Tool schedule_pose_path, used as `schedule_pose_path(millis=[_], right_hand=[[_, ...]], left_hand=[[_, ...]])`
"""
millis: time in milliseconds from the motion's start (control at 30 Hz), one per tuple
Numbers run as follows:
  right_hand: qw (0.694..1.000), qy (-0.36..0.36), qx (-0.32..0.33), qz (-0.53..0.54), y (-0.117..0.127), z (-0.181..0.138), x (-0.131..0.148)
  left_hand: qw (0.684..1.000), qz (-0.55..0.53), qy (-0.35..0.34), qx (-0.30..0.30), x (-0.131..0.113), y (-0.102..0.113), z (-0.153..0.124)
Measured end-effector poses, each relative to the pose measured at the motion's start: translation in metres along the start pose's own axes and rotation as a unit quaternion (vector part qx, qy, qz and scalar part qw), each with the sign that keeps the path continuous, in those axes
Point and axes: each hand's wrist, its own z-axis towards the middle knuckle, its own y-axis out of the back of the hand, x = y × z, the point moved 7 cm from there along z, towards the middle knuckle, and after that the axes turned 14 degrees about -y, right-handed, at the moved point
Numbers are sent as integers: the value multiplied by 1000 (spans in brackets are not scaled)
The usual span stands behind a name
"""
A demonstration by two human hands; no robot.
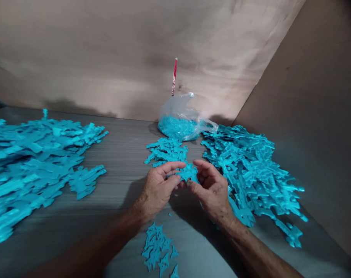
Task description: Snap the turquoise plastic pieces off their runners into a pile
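Note:
My left hand (158, 189) and my right hand (211, 189) meet over the middle of the grey table (123, 154). Both pinch the same flat turquoise plastic piece (188, 173) between thumbs and fingers, one hand at each end. Just behind the hands lies a small heap of like pieces (166, 150). Below the hands, near the front edge, several small broken-off turquoise bits (158, 247) lie flat on the table.
A big pile of turquoise plastic frames (30, 162) covers the left of the table, another big pile (250, 170) the right. A clear plastic bag (179, 117) of small turquoise parts sits at the back wall below a red-and-white strip (174, 76). Brown board walls close the back and right.

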Motion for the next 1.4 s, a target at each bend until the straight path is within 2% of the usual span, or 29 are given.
schedule_pose_path(millis=[200,400,733,1067,1200,1400], right_hand=[[979,125,-67,-147,3,-11,12],[949,203,-74,-230,0,-16,23],[931,256,-91,-244,-2,-21,36],[904,307,-130,-267,-4,-31,40],[905,300,-128,-272,-4,-30,39],[930,245,-110,-250,-2,-24,33]], left_hand=[[998,47,-49,-14,-5,5,-3],[991,102,-87,1,-7,5,-3],[980,136,-142,9,-17,2,-7],[981,129,-147,-2,-17,2,-7],[982,130,-140,-4,-18,3,-7],[980,140,-141,-4,-16,2,-7]])
